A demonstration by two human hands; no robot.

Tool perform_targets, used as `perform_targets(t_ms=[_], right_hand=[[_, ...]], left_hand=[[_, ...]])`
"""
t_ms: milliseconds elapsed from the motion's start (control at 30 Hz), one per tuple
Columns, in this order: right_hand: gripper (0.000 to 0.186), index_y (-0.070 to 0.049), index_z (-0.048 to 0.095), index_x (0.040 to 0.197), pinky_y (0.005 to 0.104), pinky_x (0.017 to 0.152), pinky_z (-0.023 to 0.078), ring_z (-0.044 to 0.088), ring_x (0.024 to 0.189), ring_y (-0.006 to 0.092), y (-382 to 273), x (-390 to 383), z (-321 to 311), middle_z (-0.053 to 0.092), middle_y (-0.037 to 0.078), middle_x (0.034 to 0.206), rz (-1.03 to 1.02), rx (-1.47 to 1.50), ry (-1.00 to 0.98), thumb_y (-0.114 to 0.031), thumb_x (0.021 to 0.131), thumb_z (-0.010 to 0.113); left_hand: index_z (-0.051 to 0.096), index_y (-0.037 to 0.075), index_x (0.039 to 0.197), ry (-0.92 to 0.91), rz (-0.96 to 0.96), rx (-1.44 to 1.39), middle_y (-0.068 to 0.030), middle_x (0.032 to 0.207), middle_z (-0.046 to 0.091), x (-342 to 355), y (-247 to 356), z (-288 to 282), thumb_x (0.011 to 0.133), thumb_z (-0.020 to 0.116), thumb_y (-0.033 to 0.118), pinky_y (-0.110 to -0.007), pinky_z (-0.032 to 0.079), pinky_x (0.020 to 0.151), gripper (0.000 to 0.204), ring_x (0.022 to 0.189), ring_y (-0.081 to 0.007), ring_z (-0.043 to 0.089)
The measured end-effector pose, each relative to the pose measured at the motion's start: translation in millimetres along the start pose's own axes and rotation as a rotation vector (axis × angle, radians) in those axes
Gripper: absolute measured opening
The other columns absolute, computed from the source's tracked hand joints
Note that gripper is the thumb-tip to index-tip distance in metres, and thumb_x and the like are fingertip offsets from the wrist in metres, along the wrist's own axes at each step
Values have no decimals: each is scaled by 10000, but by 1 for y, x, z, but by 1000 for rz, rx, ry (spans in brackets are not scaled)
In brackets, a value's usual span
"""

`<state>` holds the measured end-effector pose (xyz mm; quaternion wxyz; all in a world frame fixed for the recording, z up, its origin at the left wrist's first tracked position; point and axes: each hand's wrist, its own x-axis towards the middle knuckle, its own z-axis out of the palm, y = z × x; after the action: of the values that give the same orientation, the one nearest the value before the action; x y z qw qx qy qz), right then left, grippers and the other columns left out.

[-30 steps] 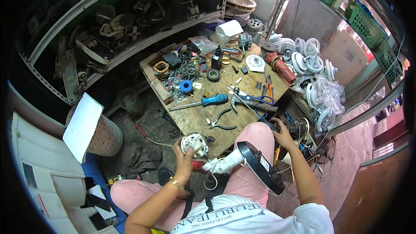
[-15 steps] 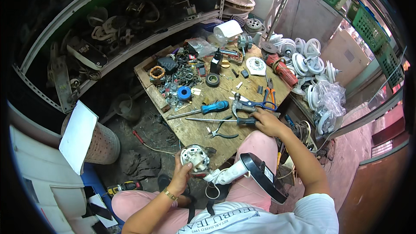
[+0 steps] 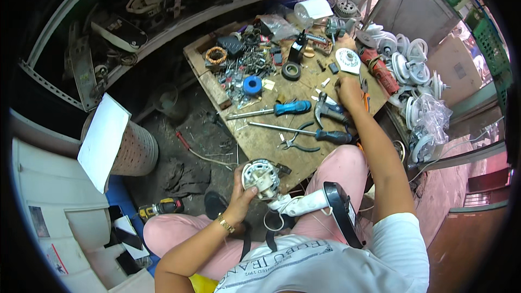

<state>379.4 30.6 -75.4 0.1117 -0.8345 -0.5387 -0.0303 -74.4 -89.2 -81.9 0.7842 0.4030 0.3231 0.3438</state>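
Observation:
My left hand (image 3: 242, 198) is closed around a white fan motor assembly (image 3: 264, 180), held beyond the table's near edge. The assembly's white neck (image 3: 306, 204) runs to a black-and-white fan base (image 3: 343, 214) resting by my right thigh. Stretched over the table, my right hand (image 3: 350, 91) is at the near edge of a white perforated disc (image 3: 347, 58); its fingertips are hidden. Nearby are a claw hammer (image 3: 325, 109), a dark-handled screwdriver (image 3: 332, 137), cutting pliers (image 3: 296, 144), a blue screwdriver (image 3: 291, 108) and orange-handled pliers (image 3: 366, 99), partly behind my forearm.
Black tape (image 3: 291, 71), a blue spool (image 3: 252, 85), a dark bottle (image 3: 297, 48) and a copper coil (image 3: 216, 55) stand among loose screws. A red angle grinder (image 3: 380, 71) lies at the table's right edge, beside white fan parts (image 3: 418, 70). A yellow drill (image 3: 161, 208) is on the floor.
My right hand has left the dark screwdriver's handle and reached farther across the table toward the white disc. The left hand still holds the fan motor assembly. The whole view has shifted.

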Motion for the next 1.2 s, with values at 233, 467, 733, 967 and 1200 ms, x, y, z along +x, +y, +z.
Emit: perform_targets(t_ms=[233, 467, 733, 967, 1200], right_hand=[[181, -45, 741, 881, 354, 664, 518, 671, 732, 229, -58, -41, -67, 714, 136, 823, 11, 515, -112, -182, 765, 721], [157, 5, 725, 869, 236, 548, 466, 565, 599, 79, -154, -153, -100, 669, 29, 751, -292, 867, -915, -123, 781, 747], [199, -29, 534, 975, 305, 560, 522, 623, 620, 191, -131, -157, -72, 630, 67, 827, 351, 1557, -1178, 26, 793, 594], [404, -28, 561, 1103, 363, 642, 476, 601, 697, 237, -142, -171, -80, 606, 108, 761, -513, 625, -953, -122, 753, 741], [258, 8, 603, 1003, 410, 673, 474, 621, 761, 340, -138, -171, -83, 636, 184, 841, -702, 744, -531, -164, 825, 677]], left_hand=[[242, 47, 1424, 12, 44, -9, -139, 1335, 440, -3, 1, 4, 813, 666, 387, -368, 355, 1071, 817, 1260, -229, 440], [238, 52, 1411, 19, 37, -58, -133, 1301, 471, -3, 6, 9, 828, 679, 361, -363, 421, 1024, 794, 1208, -223, 497], [241, 82, 1408, 29, 33, -66, -126, 1288, 476, -3, 5, 10, 839, 661, 310, -368, 430, 1019, 743, 1204, -222, 498], [238, 81, 1412, 54, 51, -58, -128, 1294, 471, -5, 1, 9, 839, 659, 311, -367, 430, 1019, 747, 1202, -224, 498], [239, 71, 1412, 61, 70, -43, -135, 1293, 465, -5, -2, 8, 840, 656, 322, -366, 429, 1017, 751, 1205, -218, 491]])
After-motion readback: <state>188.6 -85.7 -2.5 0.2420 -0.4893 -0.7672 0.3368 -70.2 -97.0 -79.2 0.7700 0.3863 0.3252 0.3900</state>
